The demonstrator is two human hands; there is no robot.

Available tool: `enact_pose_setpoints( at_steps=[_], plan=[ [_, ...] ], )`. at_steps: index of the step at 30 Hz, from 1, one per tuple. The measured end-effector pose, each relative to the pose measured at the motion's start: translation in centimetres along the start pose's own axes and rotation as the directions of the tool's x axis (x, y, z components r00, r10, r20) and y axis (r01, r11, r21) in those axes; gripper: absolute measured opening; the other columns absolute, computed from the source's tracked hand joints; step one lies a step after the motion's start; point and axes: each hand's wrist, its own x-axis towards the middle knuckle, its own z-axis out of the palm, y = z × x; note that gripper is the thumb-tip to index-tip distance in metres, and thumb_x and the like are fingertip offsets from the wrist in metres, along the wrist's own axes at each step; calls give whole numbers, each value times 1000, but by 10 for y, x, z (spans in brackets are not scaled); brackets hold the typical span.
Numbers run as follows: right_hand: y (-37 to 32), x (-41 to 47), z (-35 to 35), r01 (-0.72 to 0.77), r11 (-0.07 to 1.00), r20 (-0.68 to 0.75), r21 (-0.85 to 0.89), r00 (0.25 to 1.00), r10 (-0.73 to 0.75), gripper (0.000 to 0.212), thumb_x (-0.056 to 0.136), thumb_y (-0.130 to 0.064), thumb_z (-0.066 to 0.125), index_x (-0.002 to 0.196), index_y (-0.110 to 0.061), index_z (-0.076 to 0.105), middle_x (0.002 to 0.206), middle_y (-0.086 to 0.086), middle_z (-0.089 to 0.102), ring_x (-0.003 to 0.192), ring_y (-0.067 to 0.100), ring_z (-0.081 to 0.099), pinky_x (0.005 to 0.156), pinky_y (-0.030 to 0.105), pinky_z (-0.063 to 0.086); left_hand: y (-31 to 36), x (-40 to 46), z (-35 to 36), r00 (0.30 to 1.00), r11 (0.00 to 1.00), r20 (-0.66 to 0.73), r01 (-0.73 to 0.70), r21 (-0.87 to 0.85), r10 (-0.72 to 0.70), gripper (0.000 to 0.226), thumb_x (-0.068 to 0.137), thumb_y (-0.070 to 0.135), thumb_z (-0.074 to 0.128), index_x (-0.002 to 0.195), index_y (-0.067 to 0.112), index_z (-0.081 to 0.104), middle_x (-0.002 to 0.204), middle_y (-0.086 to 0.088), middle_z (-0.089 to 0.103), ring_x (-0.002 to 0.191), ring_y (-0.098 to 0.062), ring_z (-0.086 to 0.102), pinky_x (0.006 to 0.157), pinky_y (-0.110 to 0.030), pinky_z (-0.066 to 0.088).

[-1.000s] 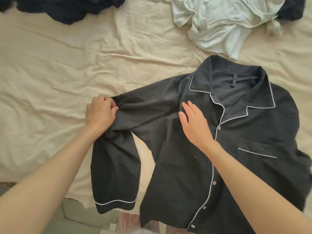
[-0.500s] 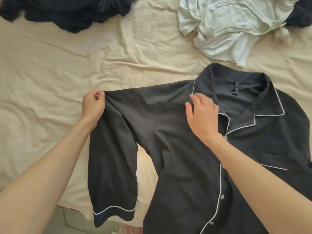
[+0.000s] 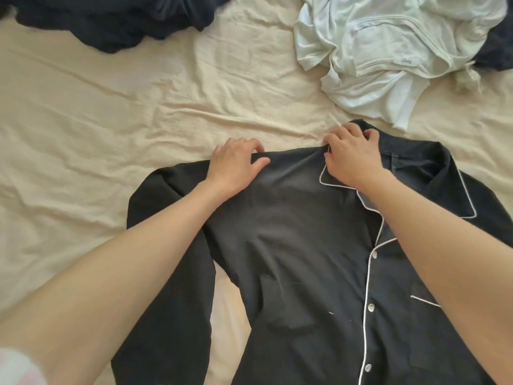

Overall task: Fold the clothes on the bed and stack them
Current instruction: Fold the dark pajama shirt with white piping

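Observation:
A black pyjama shirt [image 3: 305, 259] with white piping and white buttons lies front-up on the cream bed sheet [image 3: 111, 120]. My left hand [image 3: 236, 165] grips the top edge of the shirt at its left shoulder, fingers curled over the seam. My right hand [image 3: 352, 157] grips the shirt beside the collar, fingers bent over the fabric edge. The shirt's left sleeve [image 3: 166, 287] hangs down along the body toward the near edge. The collar lies open to the right of my right hand.
A crumpled pale mint garment [image 3: 388, 51] lies at the back right, with a dark piece [image 3: 497, 48] beside it. A heap of dark navy clothing [image 3: 111, 18] sits at the back left. Wrinkled sheet lies bare between them and to the left.
My left hand has let go of the sleeve and moved right to the shoulder seam. My right hand has slid up from the chest to the collar edge. The sleeve now lies down alongside the shirt.

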Motion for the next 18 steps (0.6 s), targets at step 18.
enact_pose_setpoints(
  at_steps=[18],
  plan=[
    [26,21,-19,-407,-438,592,802,639,490,10,81,-4,54,84,-13,55,78,4,57,73,20,57,74,32,48,14,35,1,951,925,51,309,-221,-306,19,91,35,55,92,19,64,101,3,66,105,-18,57,100,-42,39]
  ],
)
